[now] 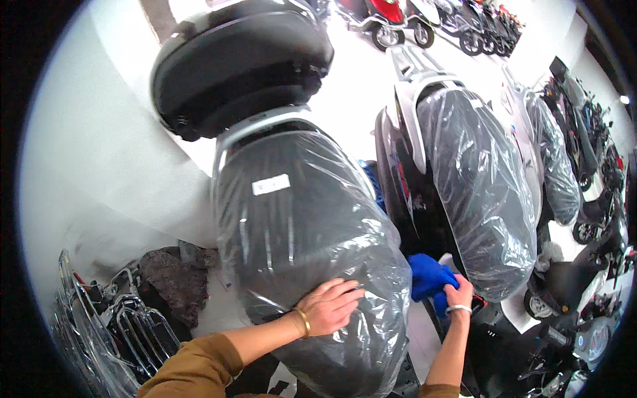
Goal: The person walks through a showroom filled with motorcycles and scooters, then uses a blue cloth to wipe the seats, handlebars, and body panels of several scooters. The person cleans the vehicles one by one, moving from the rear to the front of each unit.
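Note:
My left hand (332,305) rests palm down, fingers slightly spread, on a black scooter seat (298,219) wrapped in clear plastic film. A small white label (270,184) sits on the rear part of that seat. To the right, my right hand (459,292) grips a bunched blue cloth (429,276) in the gap between this seat and the neighbouring one. Part of the cloth hangs below my fingers. Behind the near seat are a silver grab rail (264,117) and a large black top case (239,64).
A second plastic-covered scooter seat (477,184) stands close on the right, with a grey rear rack (415,62) behind it. Chrome racks (144,328) and a dark furry cover (174,281) lie at lower left beside a white wall (114,164). More scooters (477,30) line the far floor.

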Tool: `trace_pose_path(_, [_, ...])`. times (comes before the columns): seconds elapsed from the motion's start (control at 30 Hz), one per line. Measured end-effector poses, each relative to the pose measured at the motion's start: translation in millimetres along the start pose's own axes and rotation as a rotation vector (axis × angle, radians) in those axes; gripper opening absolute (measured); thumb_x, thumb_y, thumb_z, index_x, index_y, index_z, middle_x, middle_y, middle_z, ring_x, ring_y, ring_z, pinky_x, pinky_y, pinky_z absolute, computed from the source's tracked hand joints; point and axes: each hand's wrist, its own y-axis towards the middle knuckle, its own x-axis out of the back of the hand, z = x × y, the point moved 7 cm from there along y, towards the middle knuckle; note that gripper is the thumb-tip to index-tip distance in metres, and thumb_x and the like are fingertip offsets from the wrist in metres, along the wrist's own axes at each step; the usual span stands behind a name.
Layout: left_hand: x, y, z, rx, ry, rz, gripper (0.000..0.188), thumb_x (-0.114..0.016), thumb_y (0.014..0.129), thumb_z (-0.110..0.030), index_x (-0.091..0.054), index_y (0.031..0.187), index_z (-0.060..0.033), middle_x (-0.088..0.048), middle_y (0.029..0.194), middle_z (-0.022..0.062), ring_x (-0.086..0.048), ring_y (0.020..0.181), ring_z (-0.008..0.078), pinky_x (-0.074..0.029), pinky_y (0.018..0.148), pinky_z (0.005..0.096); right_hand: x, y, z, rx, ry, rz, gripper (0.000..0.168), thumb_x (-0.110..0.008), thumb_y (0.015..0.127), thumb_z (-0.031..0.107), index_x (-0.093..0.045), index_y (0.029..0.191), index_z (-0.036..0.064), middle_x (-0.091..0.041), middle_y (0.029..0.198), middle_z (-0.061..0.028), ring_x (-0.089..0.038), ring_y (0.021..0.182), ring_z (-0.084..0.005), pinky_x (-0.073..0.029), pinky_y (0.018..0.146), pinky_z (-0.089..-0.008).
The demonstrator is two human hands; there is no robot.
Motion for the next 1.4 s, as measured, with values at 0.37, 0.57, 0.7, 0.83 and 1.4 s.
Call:
trace_pose_path(0.37, [3.6,-9.0,8.3,-0.019,-0.268,-0.061,0.016,-0.061,0.075,-0.013,-0.063,0.088,-0.0049,-0.059,0.114,0.008,-0.048,0.115,0.0264,-0.034,0.102,0.0438,99.7,-59.1,263.6,0.036,0.861,-0.197,0.035,-0.059,0.076,0.015,-0.059,0.108,0.0,-0.06,0.093,-0.0053,-0.056,0.079,-0.0135,-0.047,0.072,-0.0248])
trace_pose_path(0.57, [56.1,-64.6,27.9,-0.106,-0.655,0.188,0.016,-0.062,0.077,-0.012,-0.059,0.091,-0.0068,-0.061,0.09,0.0082,-0.059,0.087,0.0297,-0.048,0.076,0.04,23.6,36.1,402.8,0.022,0.866,-0.052,0.034,-0.059,0.085,0.016,-0.057,0.115,0.001,-0.062,0.102,-0.009,-0.061,0.088,-0.0169,-0.05,0.077,-0.0288])
trace_pose_path(0.7, [104.5,-130.7,89.6,0.037,-0.799,0.262,0.015,-0.063,0.079,-0.014,-0.062,0.093,-0.0092,-0.064,0.092,0.0091,-0.062,0.083,0.0277,-0.052,0.069,0.0363,-118.5,107.1,458.8,0.093,0.61,0.126,0.042,-0.067,0.079,0.018,-0.057,0.115,0.0,-0.064,0.098,-0.0101,-0.062,0.085,-0.0198,-0.05,0.074,-0.0306])
trace_pose_path(0.83, [139.0,-199.2,162.5,0.446,-0.861,0.139,0.011,-0.064,0.08,-0.011,-0.067,0.089,-0.0062,-0.067,0.082,0.0091,-0.065,0.072,0.0243,-0.053,0.064,0.0328,-243.2,85.0,518.4,0.469,-0.015,-0.147,0.038,-0.069,0.07,0.015,-0.062,0.108,0.007,-0.054,0.118,-0.0198,-0.051,0.108,-0.0376,-0.045,0.086,-0.045])
trace_pose_path(1.4, [224.0,-209.7,307.5,1.046,-0.894,-0.595,0.044,-0.057,0.09,-0.011,-0.042,0.131,-0.0048,-0.049,0.125,0.0092,-0.055,0.097,0.0134,-0.047,0.077,0.0244,-343.5,-185.4,559.1,1.056,-0.525,0.292,0.024,-0.056,0.074,0.022,-0.07,0.084,0.006,-0.052,0.121,-0.0118,-0.035,0.125,-0.0376,-0.035,0.093,-0.0564])
